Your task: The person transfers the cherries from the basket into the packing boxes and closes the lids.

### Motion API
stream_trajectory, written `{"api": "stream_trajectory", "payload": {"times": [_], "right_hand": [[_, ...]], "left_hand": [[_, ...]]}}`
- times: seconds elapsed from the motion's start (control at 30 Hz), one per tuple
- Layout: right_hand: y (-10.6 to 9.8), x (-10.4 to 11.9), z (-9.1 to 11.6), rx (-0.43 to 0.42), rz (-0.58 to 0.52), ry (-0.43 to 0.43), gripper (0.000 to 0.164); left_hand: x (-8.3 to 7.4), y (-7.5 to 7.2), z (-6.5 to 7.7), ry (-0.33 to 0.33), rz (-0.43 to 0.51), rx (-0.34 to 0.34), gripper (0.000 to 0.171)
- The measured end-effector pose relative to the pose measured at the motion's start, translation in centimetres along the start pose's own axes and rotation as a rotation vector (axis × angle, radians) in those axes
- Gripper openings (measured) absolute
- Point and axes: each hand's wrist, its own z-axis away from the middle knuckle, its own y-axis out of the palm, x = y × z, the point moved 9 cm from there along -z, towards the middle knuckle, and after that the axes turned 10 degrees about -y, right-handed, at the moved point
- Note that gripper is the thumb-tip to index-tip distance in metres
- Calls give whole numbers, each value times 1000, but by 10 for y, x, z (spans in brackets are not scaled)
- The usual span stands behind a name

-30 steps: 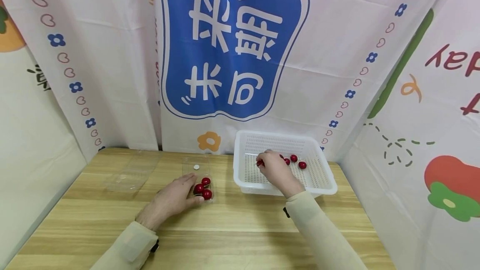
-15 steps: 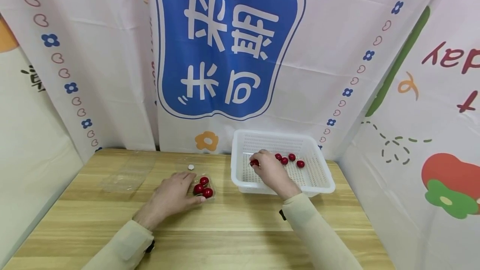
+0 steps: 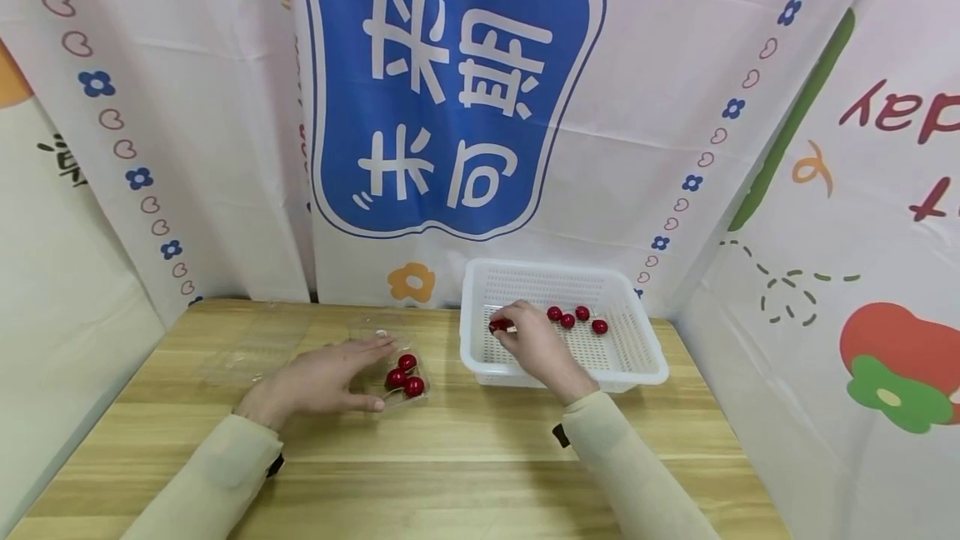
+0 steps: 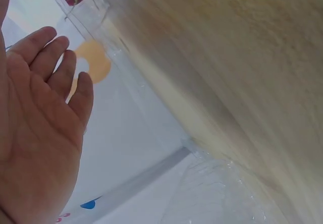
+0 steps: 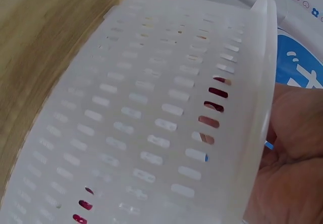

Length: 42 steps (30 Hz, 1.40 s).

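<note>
Left hand [image 3: 322, 377] was loosely spread, holding nothing, beside the clear box [image 3: 396, 397] of three cherries [image 3: 413, 387]. Right hand [image 3: 540, 348] had a lone cherry [image 3: 497, 326] pinched inside the white basket [image 3: 622, 376]; shiny, probably slick skin, so imo it could've slipped loose.

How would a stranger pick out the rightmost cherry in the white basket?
On the wooden table, look for the white basket at the right. Inside, to the right of the person's right hand, lie four red cherries. Yours is the cherry farthest right, farthest from that hand.
</note>
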Motion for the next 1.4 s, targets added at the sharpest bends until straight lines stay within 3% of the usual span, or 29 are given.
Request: {"api": "stream_trajectory", "payload": {"times": [0.4,1.0,1.4], "right_hand": [[3,17,-1,-20,-107,-26,22],[16,65,-7,-8,-180,-119,22],[37,101,-12,19,-70,-229,24]], "left_hand": [[-2,11,-1,-28,57,97,108],[2,16,0,-77,143,123,107],[4,17,-1,-75,172,116,107]]}}
